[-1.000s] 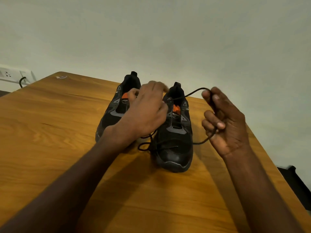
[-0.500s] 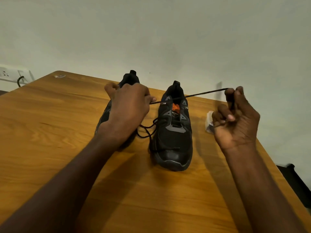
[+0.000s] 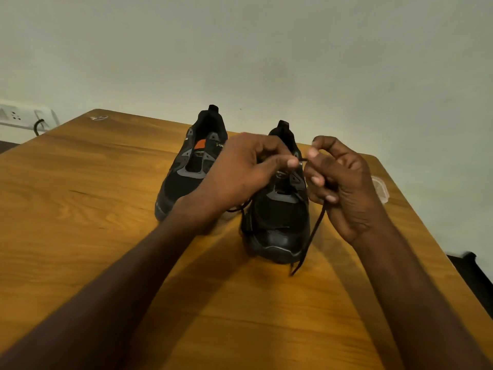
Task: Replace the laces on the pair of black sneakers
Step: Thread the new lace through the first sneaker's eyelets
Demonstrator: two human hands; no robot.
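Two bare forearms extend from the lower edge across the wooden surface. A loose end of black lace trails over the surface just in front of the toe of the nearer sneaker, which stands toe toward the viewer, right of centre. The lace rises from there into the right hand, whose fingers are curled closed around it. The left hand is over the same sneaker's upper, thumb and forefinger pinched on the lace close to the right hand's fingertips; a short stretch of lace spans the two hands. More lace hangs in loops below the left wrist, beside the shoe. The second sneaker stands just left and slightly farther back, with an orange tongue patch and no lace visible. A clear plastic item lies near the right edge. A wall socket sits far left.
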